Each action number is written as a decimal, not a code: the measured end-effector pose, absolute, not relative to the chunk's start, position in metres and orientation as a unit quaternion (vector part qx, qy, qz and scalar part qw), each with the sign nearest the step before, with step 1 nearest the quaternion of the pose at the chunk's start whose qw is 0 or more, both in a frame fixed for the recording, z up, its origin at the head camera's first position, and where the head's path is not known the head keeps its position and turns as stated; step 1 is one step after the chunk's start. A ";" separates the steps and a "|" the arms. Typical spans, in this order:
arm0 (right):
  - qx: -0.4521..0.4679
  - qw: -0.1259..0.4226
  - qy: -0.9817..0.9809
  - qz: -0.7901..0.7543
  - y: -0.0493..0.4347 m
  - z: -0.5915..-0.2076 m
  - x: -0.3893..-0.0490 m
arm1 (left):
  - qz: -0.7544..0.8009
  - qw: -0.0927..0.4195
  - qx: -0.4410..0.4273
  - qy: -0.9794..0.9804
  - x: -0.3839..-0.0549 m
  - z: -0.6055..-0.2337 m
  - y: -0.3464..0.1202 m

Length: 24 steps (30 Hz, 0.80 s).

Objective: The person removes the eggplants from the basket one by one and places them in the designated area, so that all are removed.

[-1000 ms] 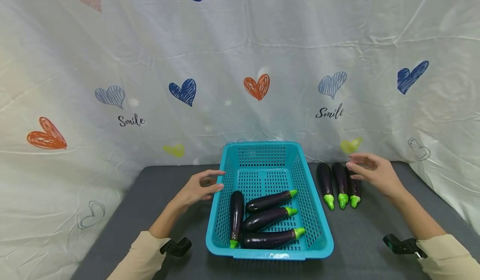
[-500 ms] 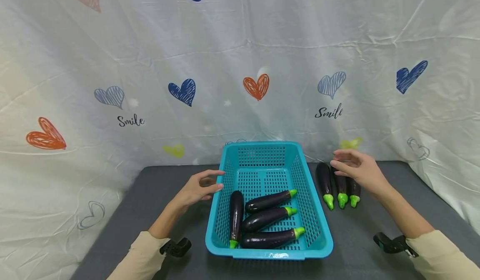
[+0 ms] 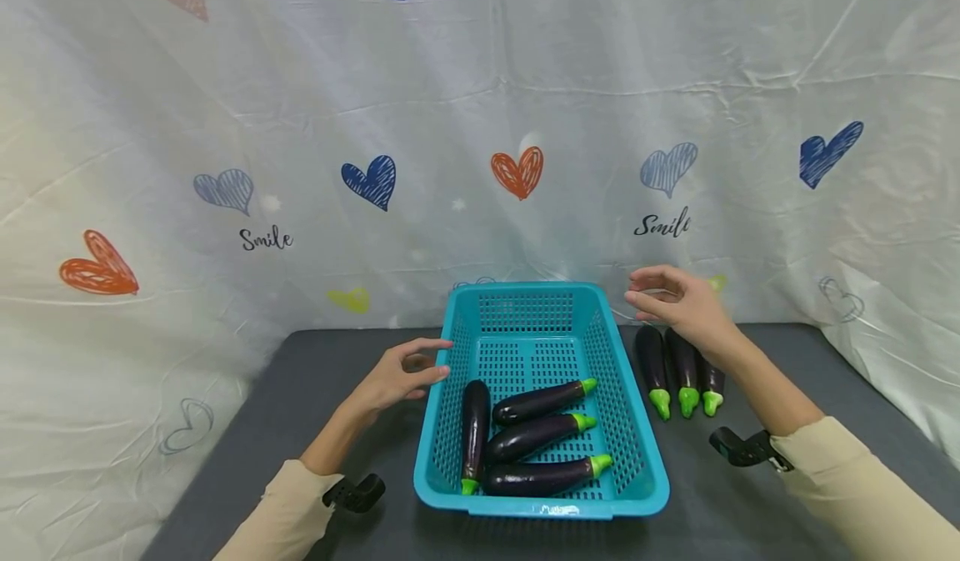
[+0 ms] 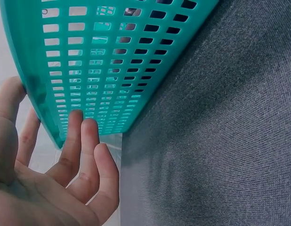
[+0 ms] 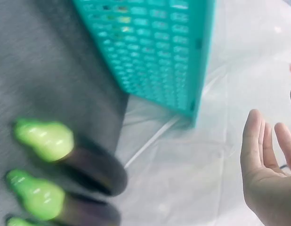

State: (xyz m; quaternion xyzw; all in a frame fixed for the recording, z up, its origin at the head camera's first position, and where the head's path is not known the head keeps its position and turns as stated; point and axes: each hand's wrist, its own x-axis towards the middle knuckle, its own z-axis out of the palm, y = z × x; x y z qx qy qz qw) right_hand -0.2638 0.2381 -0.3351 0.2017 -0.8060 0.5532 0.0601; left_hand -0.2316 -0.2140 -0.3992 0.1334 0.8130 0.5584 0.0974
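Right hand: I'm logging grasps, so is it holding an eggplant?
No, the right hand hovers with nothing in its grasp, and the three eggplants near it lie on the table.

On the table, four eggplants in the basket, three eggplants to its right

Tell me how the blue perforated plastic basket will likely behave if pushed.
The blue perforated plastic basket is probably stiff: its moulded walls stand straight. It seems unlikely to tip, given its broad, flat floor. The glossy, rounded dark-purple eggplants inside may roll.
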 end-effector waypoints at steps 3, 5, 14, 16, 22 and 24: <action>0.208 0.055 -0.802 0.558 0.226 -0.327 -0.268 | 0.557 0.097 0.132 0.814 -0.232 -0.399 -0.214; 0.213 0.053 -0.799 0.560 0.218 -0.322 -0.272 | 0.556 0.097 0.129 0.815 -0.232 -0.399 -0.214; 0.247 0.044 -0.775 0.580 0.187 -0.308 -0.289 | 0.550 0.093 0.133 0.819 -0.232 -0.399 -0.213; 0.249 0.036 -0.770 0.586 0.181 -0.306 -0.293 | 0.549 0.093 0.134 0.820 -0.232 -0.399 -0.213; 0.247 0.018 -0.755 0.607 0.165 -0.307 -0.302 | 0.549 0.091 0.134 0.820 -0.232 -0.399 -0.213; 0.245 0.009 -0.748 0.616 0.161 -0.309 -0.305 | 0.549 0.092 0.134 0.820 -0.232 -0.399 -0.213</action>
